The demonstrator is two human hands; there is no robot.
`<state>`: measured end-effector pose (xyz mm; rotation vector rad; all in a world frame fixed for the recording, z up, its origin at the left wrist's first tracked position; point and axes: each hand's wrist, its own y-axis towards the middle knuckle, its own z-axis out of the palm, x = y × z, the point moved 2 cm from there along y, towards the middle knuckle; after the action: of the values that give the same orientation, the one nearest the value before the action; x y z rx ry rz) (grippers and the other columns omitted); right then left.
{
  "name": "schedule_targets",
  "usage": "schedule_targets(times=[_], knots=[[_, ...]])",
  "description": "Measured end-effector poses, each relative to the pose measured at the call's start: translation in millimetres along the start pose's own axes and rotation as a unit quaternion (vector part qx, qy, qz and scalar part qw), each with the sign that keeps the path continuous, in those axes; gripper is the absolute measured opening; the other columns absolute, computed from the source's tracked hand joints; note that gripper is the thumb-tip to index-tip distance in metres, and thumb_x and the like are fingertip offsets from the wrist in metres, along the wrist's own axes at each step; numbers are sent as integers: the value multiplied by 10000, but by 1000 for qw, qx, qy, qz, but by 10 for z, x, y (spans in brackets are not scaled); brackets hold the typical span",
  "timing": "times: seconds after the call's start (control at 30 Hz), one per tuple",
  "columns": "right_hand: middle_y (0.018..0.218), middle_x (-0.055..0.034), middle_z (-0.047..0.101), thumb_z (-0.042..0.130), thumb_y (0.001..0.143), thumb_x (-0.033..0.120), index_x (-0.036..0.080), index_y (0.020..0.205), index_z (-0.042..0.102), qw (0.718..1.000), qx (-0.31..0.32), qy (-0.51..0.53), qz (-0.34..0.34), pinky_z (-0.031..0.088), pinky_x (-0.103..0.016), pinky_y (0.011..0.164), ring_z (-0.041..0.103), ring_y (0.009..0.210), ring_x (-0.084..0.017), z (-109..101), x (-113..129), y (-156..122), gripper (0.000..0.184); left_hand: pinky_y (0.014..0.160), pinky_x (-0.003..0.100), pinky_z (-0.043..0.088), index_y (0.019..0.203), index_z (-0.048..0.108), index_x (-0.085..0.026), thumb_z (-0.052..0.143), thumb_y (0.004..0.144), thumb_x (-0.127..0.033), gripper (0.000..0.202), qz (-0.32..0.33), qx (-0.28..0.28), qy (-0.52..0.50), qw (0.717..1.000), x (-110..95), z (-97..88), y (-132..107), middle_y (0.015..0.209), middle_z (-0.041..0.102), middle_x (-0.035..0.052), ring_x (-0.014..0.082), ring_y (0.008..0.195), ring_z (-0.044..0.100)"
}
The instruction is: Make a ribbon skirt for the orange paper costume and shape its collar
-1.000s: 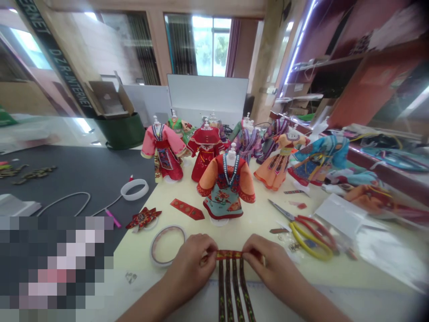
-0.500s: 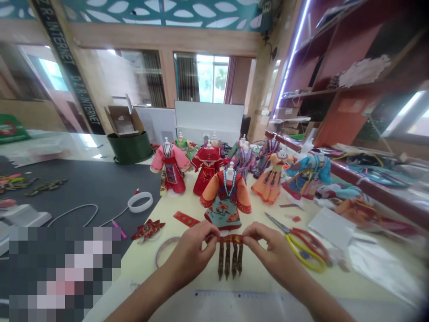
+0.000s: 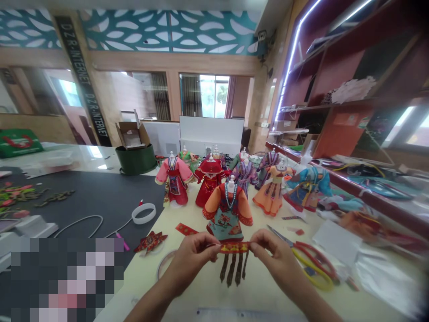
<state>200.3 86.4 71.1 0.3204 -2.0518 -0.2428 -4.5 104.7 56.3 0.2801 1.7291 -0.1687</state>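
The miniature orange-sleeved robe on its display stand is the landmark. Just in front of its hem is a red patterned band, seemingly raised above the worktop; whether it touches the robe cannot be told. The left hand pinches one end between thumb and fingers and the right hand pinches the other, the two hands apart with the band stretched between them. Gripping only the ends probably keeps it straight and leaves its yellow-figured face uncovered and its four dark strips free to dangle.

The band's long axis runs side to side, nearly level, across the front of the robe. The strips run roughly at right angles to it, pointed tips downward and away from the robe; the rightmost looks narrower, perhaps turned edge-on.

Right of the robe lie scissors with red and yellow handles, blades angled towards it, likely set aside within reach. Left of it are a red embroidered strip and a star-shaped red ornament. Behind it, a pink-sleeved robe and a red dress are upright, presumably on stands to keep their shape.
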Motion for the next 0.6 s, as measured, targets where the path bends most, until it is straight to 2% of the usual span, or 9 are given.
schedule_targets(times=[0.1, 0.23, 0.47, 0.6], knots=[[635, 8, 522, 497, 806, 354, 189, 693, 524, 998, 14, 62, 27, 376, -247, 561, 493, 609, -140, 15, -36, -30, 202, 635, 238, 442, 784, 627, -133, 632, 761, -325, 194, -25, 3, -72, 997, 37, 17, -35, 610, 639, -7, 118, 606, 590], [609, 14, 501, 517, 796, 379, 183, 686, 531, 990, 31, 126, 61, 354, -245, 557, 473, 596, -135, 38, -54, -70, 225, 647, 244, 456, 738, 633, -128, 616, 780, -357, 234, -32, -1, -116, 993, 51, 43, -84, 590, 630, -5, 116, 585, 591], [567, 26, 516, 572, 766, 375, 173, 660, 547, 977, 24, 190, 93, 320, -241, 549, 443, 559, -118, 62, -81, -94, 230, 647, 240, 454, 700, 642, -139, 577, 804, -387, 277, -21, -31, -121, 992, 40, 44, -128, 616, 617, 4, 122, 604, 584], [556, 28, 521, 567, 781, 392, 169, 672, 550, 971, 40, 212, 106, 308, -237, 544, 432, 548, -111, 73, -97, -108, 249, 654, 235, 447, 717, 659, -148, 567, 811, -371, 259, 2, -45, -95, 994, 13, 27, -147, 623, 621, 9, 123, 625, 568]])
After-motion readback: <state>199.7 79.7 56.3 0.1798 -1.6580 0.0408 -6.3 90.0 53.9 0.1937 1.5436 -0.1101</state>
